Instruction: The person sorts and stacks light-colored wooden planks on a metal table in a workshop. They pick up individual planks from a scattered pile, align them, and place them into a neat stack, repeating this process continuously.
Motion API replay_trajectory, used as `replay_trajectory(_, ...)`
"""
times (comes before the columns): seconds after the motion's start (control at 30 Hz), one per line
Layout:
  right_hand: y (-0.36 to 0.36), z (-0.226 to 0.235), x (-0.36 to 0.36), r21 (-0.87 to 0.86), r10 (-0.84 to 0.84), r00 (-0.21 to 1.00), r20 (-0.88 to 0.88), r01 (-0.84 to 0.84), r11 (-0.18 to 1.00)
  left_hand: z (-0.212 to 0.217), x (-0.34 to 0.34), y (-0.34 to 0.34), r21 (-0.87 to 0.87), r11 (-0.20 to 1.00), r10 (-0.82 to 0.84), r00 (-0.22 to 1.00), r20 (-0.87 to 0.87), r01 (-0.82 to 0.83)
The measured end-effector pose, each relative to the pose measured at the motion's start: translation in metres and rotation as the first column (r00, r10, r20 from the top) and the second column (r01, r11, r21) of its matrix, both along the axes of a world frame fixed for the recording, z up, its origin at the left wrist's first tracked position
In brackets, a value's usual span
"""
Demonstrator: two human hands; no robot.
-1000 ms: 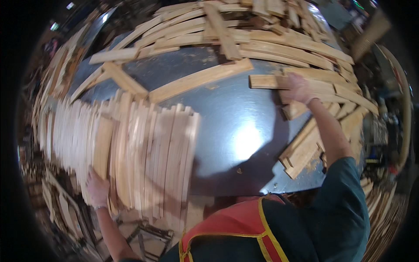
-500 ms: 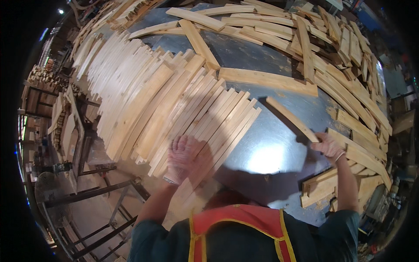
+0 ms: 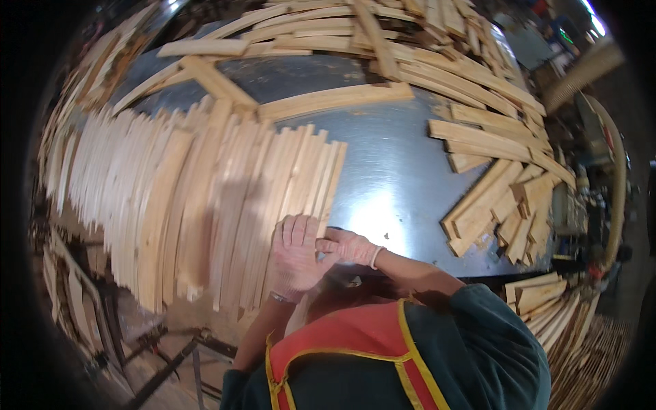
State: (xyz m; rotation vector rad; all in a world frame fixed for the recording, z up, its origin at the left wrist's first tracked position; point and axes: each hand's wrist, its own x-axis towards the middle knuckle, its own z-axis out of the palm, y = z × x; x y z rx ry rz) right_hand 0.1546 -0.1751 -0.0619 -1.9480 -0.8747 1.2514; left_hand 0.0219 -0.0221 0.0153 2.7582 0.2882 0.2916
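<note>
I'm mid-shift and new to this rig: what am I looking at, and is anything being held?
There is no machine arm here. You are looking down from a wide fisheye camera on a person's head, so straight edges bend toward the rim. The red apron at the bottom is the wearer's own.

On the metal table, a row of wooden strips lies side by side at left; loose wood pieces lie at right, with more beyond.

Both hands wear pale gloves. The left hand lies flat over the row's near right end. The right hand is beside it, fingers curled; whether it grips a strip, I can't tell.
</note>
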Motion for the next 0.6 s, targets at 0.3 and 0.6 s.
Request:
replay_trajectory(0.3,-0.110,0.085,0.309,-0.265,0.055,0.554,0.831,0.307,0.914,-0.025,0.008,-0.012,0.153,0.986,-0.076,0.997,0.026,0.072)
replay_trajectory(0.6,-0.109,0.075,0.357,-0.670,0.525,0.607,0.596,0.016,0.742,-0.008,0.025,-0.020,0.193,0.979,-0.067,0.998,-0.009,0.067)
